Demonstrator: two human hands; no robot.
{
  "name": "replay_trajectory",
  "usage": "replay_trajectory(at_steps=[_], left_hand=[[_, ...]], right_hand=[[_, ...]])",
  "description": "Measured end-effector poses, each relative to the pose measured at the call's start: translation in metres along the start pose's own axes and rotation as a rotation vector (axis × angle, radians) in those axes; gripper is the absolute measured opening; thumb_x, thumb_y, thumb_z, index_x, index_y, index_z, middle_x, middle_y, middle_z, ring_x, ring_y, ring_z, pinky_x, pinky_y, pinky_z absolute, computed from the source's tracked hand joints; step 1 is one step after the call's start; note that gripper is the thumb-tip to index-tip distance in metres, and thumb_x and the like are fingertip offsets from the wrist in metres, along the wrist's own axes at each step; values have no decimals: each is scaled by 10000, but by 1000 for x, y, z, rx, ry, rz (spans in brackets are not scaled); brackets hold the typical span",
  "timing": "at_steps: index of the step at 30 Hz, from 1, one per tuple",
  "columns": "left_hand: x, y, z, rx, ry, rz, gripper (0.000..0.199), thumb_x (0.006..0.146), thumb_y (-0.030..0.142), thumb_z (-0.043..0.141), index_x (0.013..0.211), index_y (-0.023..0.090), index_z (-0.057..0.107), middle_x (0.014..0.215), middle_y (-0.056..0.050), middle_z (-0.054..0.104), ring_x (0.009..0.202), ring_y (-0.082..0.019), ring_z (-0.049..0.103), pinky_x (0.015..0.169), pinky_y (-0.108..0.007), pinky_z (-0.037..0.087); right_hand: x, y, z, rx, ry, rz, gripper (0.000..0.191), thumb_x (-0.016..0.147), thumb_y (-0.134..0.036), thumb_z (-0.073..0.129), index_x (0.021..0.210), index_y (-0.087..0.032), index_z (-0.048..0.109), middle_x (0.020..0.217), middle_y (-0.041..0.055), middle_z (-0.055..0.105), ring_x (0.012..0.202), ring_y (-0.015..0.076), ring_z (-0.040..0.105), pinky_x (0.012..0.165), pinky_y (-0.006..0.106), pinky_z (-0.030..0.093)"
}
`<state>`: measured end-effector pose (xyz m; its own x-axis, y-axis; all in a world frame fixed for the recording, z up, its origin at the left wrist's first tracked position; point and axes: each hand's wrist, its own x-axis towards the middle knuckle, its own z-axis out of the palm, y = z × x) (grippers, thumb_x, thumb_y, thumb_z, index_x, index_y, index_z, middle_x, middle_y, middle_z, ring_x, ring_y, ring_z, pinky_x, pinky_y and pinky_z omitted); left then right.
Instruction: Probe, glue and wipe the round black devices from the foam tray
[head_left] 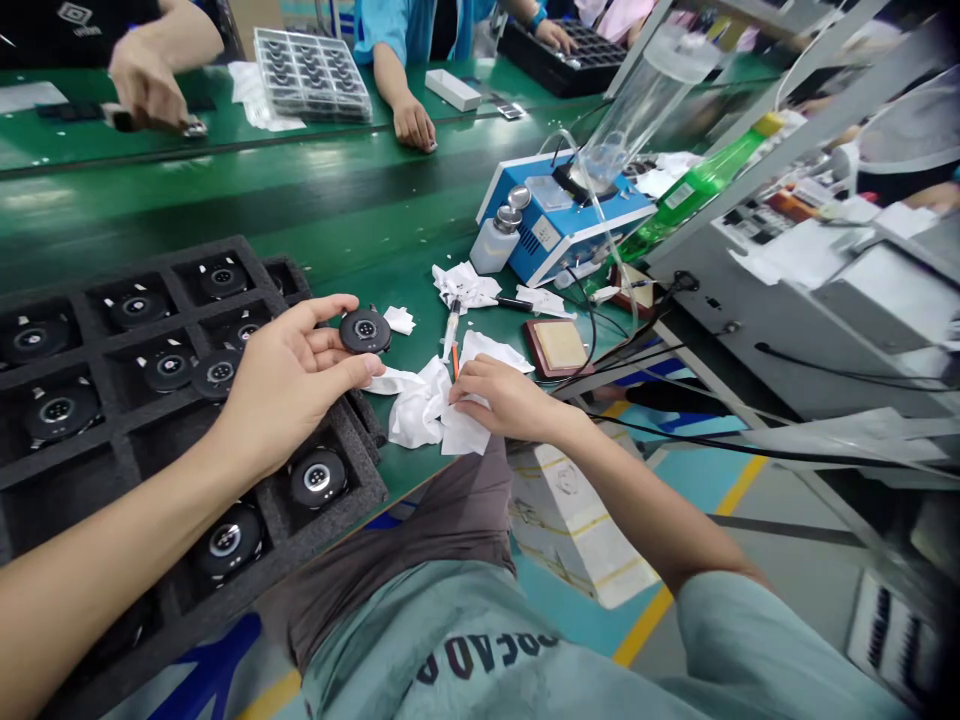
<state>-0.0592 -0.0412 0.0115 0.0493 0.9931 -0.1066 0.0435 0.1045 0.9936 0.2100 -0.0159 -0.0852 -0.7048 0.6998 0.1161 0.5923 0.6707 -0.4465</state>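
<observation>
My left hand grips a round black smartwatch body by its edge between thumb and fingers, its sensor side facing up. Below that hand lies a black foam tray with more watch bodies in its compartments. My right hand is over crumpled white wipes, its fingers curled together on a white wipe. Just beyond those fingertips are a thin orange stick and a syringe-like tube. Part of the wipe is hidden under the fingers.
A white pump bottle stands beside a blue machine. A sponge in a brown holder sits by black cables. A green bottle leans near a metal frame. Across the green bench, co-workers' hands handle parts near trays.
</observation>
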Motion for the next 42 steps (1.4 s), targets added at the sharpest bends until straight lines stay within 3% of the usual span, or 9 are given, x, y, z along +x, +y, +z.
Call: replay_trajectory(at_steps=[8, 13, 18, 21, 26, 33, 35, 38, 42], left_hand=[[1, -1, 0, 13, 6, 5, 709, 625, 180, 883, 1283, 131, 623, 883, -51, 749, 798, -215, 737, 803, -373, 638], [1, -4, -1, 7, 7, 20, 686, 629, 180, 878, 1266, 146, 627, 900, -49, 753, 794, -210, 740, 782, -365, 640], [1, -5, -2, -8, -1, 9, 708, 613, 186, 895, 1267, 142, 627, 895, -50, 756, 793, -212, 742, 775, -356, 635], [1, -4, -1, -4, 0, 15, 688, 615, 182, 888, 1256, 158, 637, 903, -43, 755, 792, -215, 747, 777, -364, 637], [1, -5, 0, -2, 9, 20, 678, 624, 174, 877, 1257, 148, 637, 910, -45, 753, 789, -204, 741, 753, -333, 626], [2, -7, -1, -5, 11, 29, 698, 634, 145, 869, 1285, 123, 620, 890, -41, 764, 748, -172, 727, 726, -299, 611], [2, -7, -1, -8, 7, 28, 692, 639, 140, 866, 1285, 118, 619, 886, -40, 765, 745, -167, 726, 721, -293, 611], [2, -8, -1, -14, -2, 39, 692, 639, 129, 865, 1285, 115, 619, 888, -42, 766, 741, -161, 724, 712, -282, 610], [1, -6, -2, -32, 1, 38, 696, 641, 129, 870, 1287, 109, 610, 870, -38, 761, 747, -157, 726, 717, -272, 612]], right_hand=[[-19, -41, 33, -7, 174, 303, 129, 926, -320, 605, 893, -209, 663, 895, 93, 705, 844, 254, 626, 693, 357, 427], [-31, -34, 41, 432, 532, 538, 94, 898, -291, 588, 826, -235, 609, 790, 23, 673, 719, 184, 605, 650, 303, 445], [-47, -21, 48, 522, 830, 657, 169, 976, -361, 338, 870, -257, 416, 894, 57, 708, 777, 200, 672, 697, 324, 536], [-55, -28, 57, 548, 872, 532, 111, 962, -316, 356, 871, -262, 390, 1193, 141, 743, 1057, 264, 723, 868, 436, 579], [-63, -37, 71, 327, 443, 4, 83, 875, -183, 500, 872, -266, 497, 1330, 158, 712, 1362, 307, 609, 1088, 559, 523], [-62, -36, 69, 225, 470, -65, 87, 888, -169, 494, 904, -240, 541, 1265, 172, 730, 1307, 295, 644, 1035, 531, 560], [-56, -34, 55, 166, 547, 29, 83, 908, -235, 492, 886, -238, 571, 1166, 150, 762, 1147, 287, 710, 954, 489, 576], [-37, -19, 28, 25, 700, 504, 183, 914, -360, 517, 877, -225, 635, 934, 110, 763, 871, 261, 707, 830, 428, 549], [-6, 15, 4, 126, 579, 929, 203, 748, -405, 719, 767, -207, 678, 795, 83, 726, 846, 283, 671, 862, 439, 495]])
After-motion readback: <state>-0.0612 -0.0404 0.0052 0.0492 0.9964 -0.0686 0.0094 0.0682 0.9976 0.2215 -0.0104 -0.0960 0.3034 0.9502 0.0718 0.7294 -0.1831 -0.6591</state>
